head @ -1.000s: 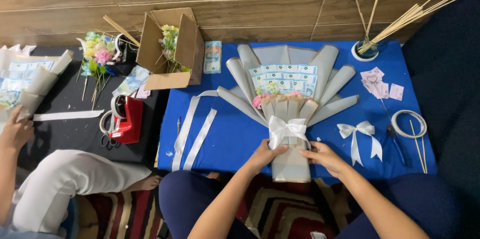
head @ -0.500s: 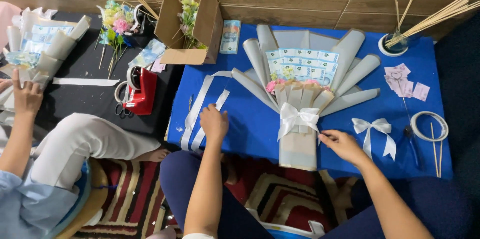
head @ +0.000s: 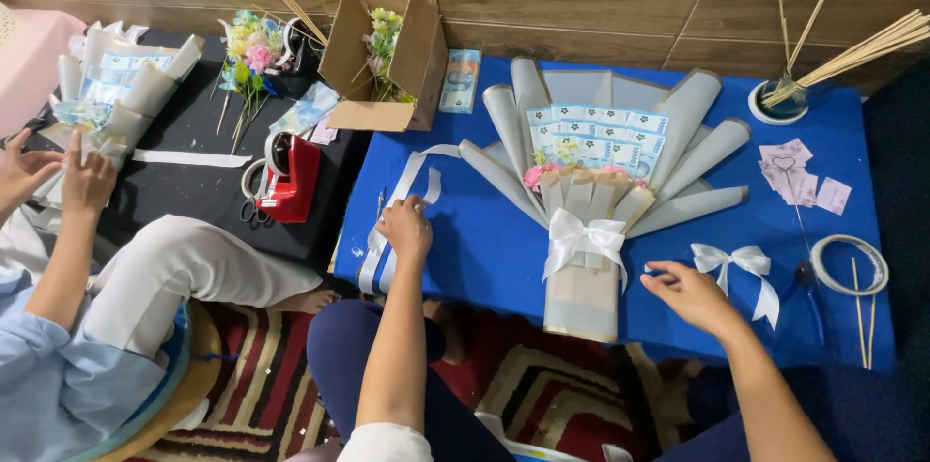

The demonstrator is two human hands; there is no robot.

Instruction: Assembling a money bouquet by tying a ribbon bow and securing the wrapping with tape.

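Left hand [head: 405, 227] rests on white ribbon [head: 387, 239] near the blue counter's [head: 484, 249] left edge, fingers curled on it. Bouquet [head: 591, 200] lies mid-counter. Right hand [head: 690, 292], fingers loosely spread, holds nothing beside a bow [head: 741, 263].

Both my hands are off the grey bouquet [head: 581, 230] now: my left hand [head: 405, 228] reaches out to the white ribbon strips [head: 387, 249] at the worktop's left edge, while my right hand [head: 690, 295] slides right, just beside the spare white bow [head: 741, 263]
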